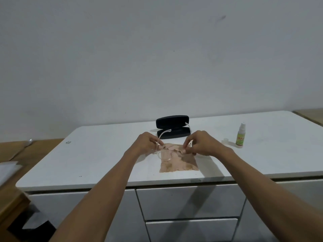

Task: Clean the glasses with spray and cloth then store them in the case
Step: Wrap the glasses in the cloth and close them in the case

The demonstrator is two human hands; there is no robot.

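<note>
Clear-framed glasses (166, 154) hang just above a beige cloth (178, 165), their temples unfolded and pointing away from me. My left hand (148, 142) pinches the frame's left end, my right hand (199, 142) pinches its right end. Behind them a black glasses case (172, 127) lies open on the white tabletop (104, 159). A small spray bottle (240, 135) with a green label stands to the right, its clear cap (225, 141) beside it.
A bare wall rises directly behind the table. White drawers (188, 203) sit under the tabletop's front edge. A wooden surface (21, 154) with papers adjoins on the left. A small dark object (68, 142) lies at the table's left.
</note>
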